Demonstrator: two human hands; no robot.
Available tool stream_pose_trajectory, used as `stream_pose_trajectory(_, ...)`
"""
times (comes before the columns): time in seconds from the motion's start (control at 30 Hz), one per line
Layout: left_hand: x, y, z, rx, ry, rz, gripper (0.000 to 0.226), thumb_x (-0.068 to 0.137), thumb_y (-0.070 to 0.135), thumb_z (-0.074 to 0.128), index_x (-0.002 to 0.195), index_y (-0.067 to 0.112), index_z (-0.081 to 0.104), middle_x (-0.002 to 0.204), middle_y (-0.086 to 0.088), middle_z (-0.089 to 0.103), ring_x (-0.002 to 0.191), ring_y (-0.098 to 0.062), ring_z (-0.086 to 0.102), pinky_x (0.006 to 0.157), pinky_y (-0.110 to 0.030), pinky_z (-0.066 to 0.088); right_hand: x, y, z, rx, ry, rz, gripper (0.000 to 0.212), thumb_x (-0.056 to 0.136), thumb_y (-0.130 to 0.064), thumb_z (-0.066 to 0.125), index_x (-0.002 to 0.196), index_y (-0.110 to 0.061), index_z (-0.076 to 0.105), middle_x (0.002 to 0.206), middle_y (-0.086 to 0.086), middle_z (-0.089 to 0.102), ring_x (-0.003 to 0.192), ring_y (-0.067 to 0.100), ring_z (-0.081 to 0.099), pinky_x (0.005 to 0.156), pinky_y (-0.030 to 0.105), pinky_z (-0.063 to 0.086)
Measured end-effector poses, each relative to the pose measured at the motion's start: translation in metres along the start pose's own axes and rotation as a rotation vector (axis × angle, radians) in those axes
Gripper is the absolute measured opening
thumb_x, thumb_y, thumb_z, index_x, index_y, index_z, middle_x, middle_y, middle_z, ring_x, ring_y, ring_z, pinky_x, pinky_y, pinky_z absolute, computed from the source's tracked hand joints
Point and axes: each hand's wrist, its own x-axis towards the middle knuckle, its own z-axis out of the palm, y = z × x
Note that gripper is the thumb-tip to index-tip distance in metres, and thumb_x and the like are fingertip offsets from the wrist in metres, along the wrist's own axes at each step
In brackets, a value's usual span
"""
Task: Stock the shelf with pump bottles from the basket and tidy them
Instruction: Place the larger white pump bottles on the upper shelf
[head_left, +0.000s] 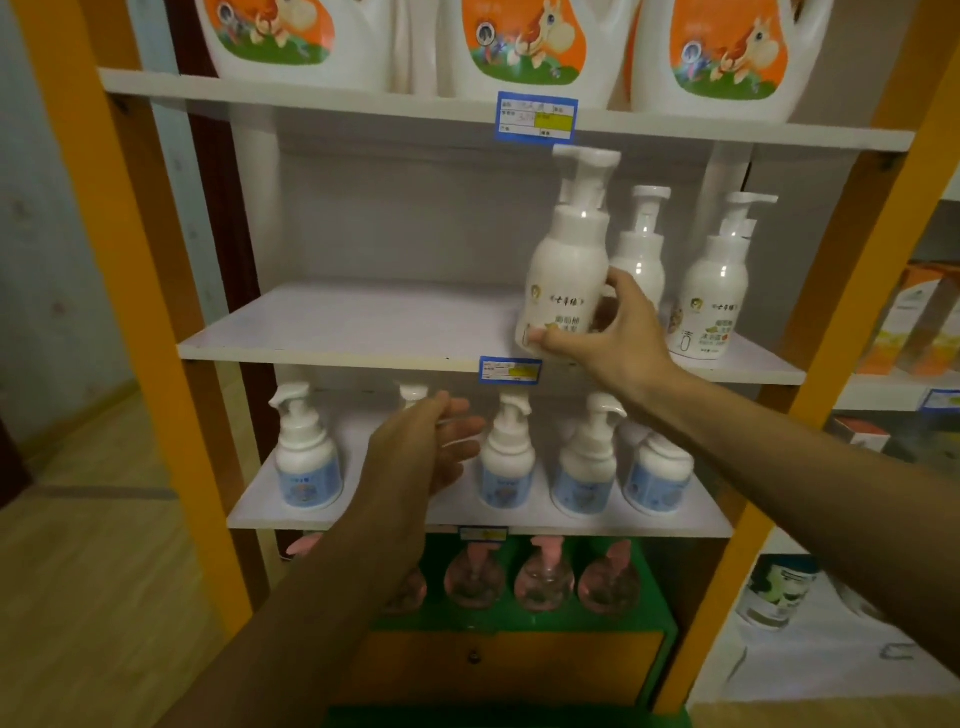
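Right now the right hand (605, 332) is gripping a white pump bottle (566, 260) low on its body, at the front edge of the middle shelf (337, 332): the thumb is pressing across the bottom of the label on the near face, while the fingers are curling round the bottle's right side and behind it, so the bottle is sitting between thumb and fingers. The bottle is tilting slightly, its pump head leaning to the right, and whether its base is touching the board cannot be told. Just beside it, to the right and further back, a second pump bottle (641, 244) and a third pump bottle (714, 286) are standing upright on the same shelf. The right arm is reaching up from the lower right with the wrist bending inward. The left hand (426, 441) is hovering in front of the lower shelf (467, 514), holding nothing, palm turning to the right, fingers straight and loosely spread, their tips lying near a row of blue-labelled pump bottles (506, 462). The left forearm is rising from the bottom centre of the view. Large jugs (524, 41) with orange labels are standing on the top shelf.
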Motion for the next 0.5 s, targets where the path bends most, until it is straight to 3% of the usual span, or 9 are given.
stream_pose_trajectory(0.1, 0.008, -0.006, -0.01, 0.019, -0.006, -0.034, 0.019, 0.096, 0.021, 0.047, 0.091, 0.014, 0.064, 0.088, -0.004, 0.069, 0.078, -0.018, 0.062, 0.07, -0.028, 0.047, 0.02, 0.006, 0.012, -0.036, 0.008, 0.012, 0.079, 0.058, -0.021, 0.09, 0.123, -0.019, 0.046, 0.113, 0.0, 0.063, 0.099, 0.017, 0.063, 0.079, 0.044, 0.058)
stream_pose_trajectory(0.3, 0.016, -0.025, -0.021, 0.049, 0.001, -0.027, 0.015, 0.093, 0.021, 0.051, 0.088, 0.018, 0.065, 0.089, -0.002, 0.072, 0.086, -0.02, 0.065, 0.073, -0.029, 0.049, 0.035, 0.018, 0.027, -0.081, -0.018, 0.068, 0.074, 0.06, -0.017, 0.088, 0.121, -0.014, 0.047, 0.114, 0.004, 0.064, 0.096, 0.018, 0.064, 0.083, 0.035, 0.056)
stream_pose_trajectory(0.5, 0.023, -0.038, -0.027, 0.047, 0.019, -0.019, 0.015, 0.093, 0.021, 0.053, 0.095, 0.018, 0.067, 0.093, -0.004, 0.073, 0.091, -0.022, 0.066, 0.08, -0.033, 0.05, 0.048, 0.014, 0.027, -0.166, -0.122, 0.147, 0.065, 0.065, -0.019, 0.086, 0.119, -0.016, 0.05, 0.111, 0.0, 0.063, 0.093, 0.019, 0.064, 0.063, 0.03, 0.054)
